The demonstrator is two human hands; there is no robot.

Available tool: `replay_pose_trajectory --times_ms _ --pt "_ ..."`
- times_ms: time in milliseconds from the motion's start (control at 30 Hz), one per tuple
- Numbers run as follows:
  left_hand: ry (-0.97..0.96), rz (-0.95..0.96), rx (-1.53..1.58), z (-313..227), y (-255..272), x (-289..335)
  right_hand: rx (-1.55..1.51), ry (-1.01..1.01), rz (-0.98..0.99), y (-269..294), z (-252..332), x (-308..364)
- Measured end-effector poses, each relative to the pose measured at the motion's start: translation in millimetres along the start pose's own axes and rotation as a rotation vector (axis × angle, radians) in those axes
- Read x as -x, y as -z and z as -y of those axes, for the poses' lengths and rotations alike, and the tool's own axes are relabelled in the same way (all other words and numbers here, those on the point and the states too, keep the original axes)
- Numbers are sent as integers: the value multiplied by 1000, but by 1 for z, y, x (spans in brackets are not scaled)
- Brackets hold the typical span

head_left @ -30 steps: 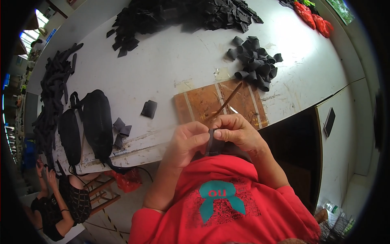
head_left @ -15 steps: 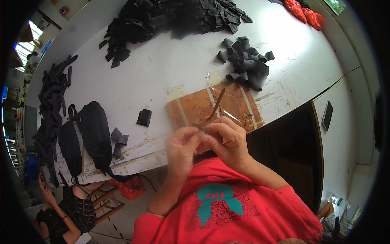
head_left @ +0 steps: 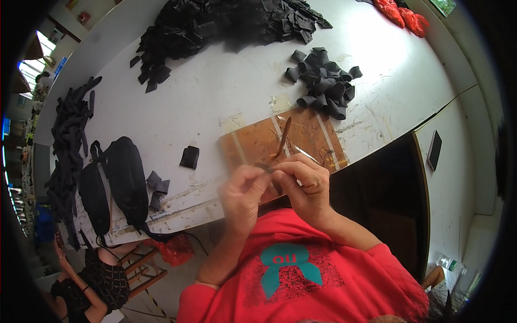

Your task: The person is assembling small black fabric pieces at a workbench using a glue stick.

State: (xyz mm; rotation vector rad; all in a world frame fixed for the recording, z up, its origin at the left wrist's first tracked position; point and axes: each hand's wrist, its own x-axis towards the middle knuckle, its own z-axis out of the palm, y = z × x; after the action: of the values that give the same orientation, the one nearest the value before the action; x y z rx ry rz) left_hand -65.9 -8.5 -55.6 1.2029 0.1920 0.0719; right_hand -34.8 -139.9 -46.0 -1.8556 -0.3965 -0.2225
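Over the near edge of a brown board (head_left: 245,141), my left hand (head_left: 245,191) and my right hand (head_left: 307,183) meet, fingers pinched on a small dark fabric piece (head_left: 266,168). Most of that piece is hidden behind the fingertips. A brown pointed stick (head_left: 285,134) stands tilted on the board just beyond my right hand. Past the board's far edge lies a pile of curled black fabric loops (head_left: 323,81). Left of the board is a single folded black piece (head_left: 189,157).
A large heap of flat black pieces (head_left: 215,27) covers the far table. Dark strips (head_left: 70,129) line the left side, beside two black pouches (head_left: 126,177) and a few grey-black loops (head_left: 156,185). Red plastic bags (head_left: 401,16) sit far right. Another person (head_left: 81,280) is at lower left.
My right fingers have shifted slightly on the small fabric piece, and a little more of it shows between the hands. Otherwise the scene stays the same.
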Motion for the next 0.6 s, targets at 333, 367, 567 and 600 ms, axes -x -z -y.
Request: replay_pose_trajectory --times_ms 333,367,567,600 --pt "-226 -87 -291 10 -3 0 -54 -36 -2 5 -5 1" --pt "-280 -53 -288 12 -5 1 -25 -10 -2 4 -5 1" --pt "-626 -225 -775 23 -9 0 221 206 -71 -7 -7 0" --pt "-575 -210 -697 23 -9 -2 243 206 -65 -8 -7 -1"
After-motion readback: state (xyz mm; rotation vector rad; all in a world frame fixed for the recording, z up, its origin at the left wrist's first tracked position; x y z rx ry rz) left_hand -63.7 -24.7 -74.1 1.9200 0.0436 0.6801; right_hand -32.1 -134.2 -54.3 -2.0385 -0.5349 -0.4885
